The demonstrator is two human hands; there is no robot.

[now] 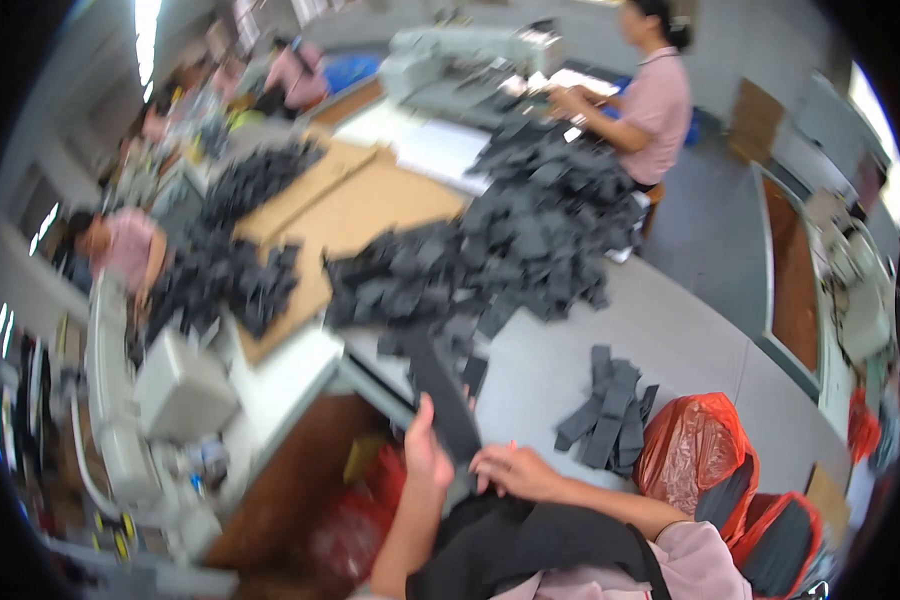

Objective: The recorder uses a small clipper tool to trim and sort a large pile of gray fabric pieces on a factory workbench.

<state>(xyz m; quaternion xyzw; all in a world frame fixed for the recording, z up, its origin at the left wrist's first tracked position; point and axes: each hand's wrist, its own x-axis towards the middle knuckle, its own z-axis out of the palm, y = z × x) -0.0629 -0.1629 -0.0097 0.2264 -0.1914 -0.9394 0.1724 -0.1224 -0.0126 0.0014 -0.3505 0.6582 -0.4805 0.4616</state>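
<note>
A dark grey fabric strip slants from the table edge toward my body. My left hand holds its left side, thumb pointing up along it. At the strip's lower end, my right hand has its fingers curled over the edge, pinching it. Motion blur hides the exact fingertip contact. Beyond my hands spreads a large heap of similar dark grey pieces. A small loose pile of grey strips lies on the table to the right of my hands.
Red plastic bags holding dark pieces stand at my right. Brown cardboard lies under part of the heaps. A sewing machine stands on the left. At the far side, a person in pink works near a large machine.
</note>
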